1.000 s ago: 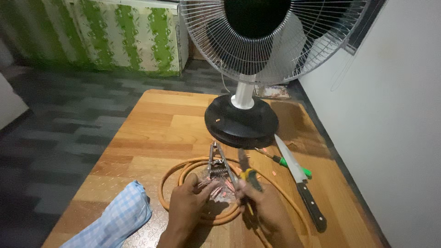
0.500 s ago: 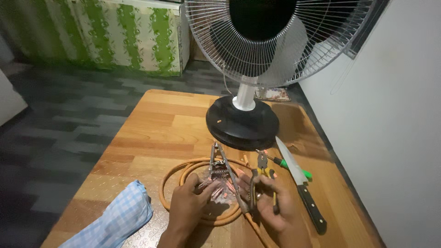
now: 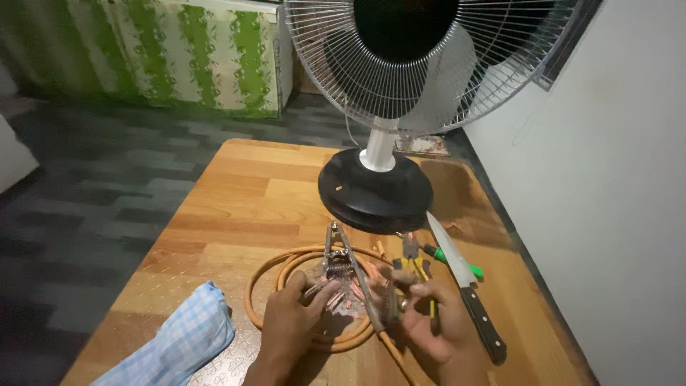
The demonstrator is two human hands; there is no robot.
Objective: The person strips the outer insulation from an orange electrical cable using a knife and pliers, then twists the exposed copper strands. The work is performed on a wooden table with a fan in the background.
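Head view, looking down on a wooden table (image 3: 236, 207). The left hand (image 3: 289, 325) lies low at the near edge, its fingers curled and pinching the lower end of a metal clamp (image 3: 337, 261) that stands up from the tabletop with its long arms pointing away from the person. The right hand (image 3: 429, 318) sits just beside it, closed around yellow-handled pliers (image 3: 414, 268), whose dark jaws point away toward the fan base; a ring shows on one finger. The clamp sits inside a loose coil of orange hose (image 3: 300, 264), which circles both hands' working area and runs off toward the near edge between the wrists. Small pinkish bits lie scattered on the table at the foot of the clamp; what they are cannot be told. To the right of the pliers lies a kitchen knife (image 3: 464, 286) with a dark handle, blade toward the fan, and across its blade a green-handled tool (image 3: 454, 261). Behind all of this stands a table fan (image 3: 421, 57) on a round black base (image 3: 375, 193). A blue checked cloth (image 3: 179, 339) lies at the near left corner, well apart from the hands.
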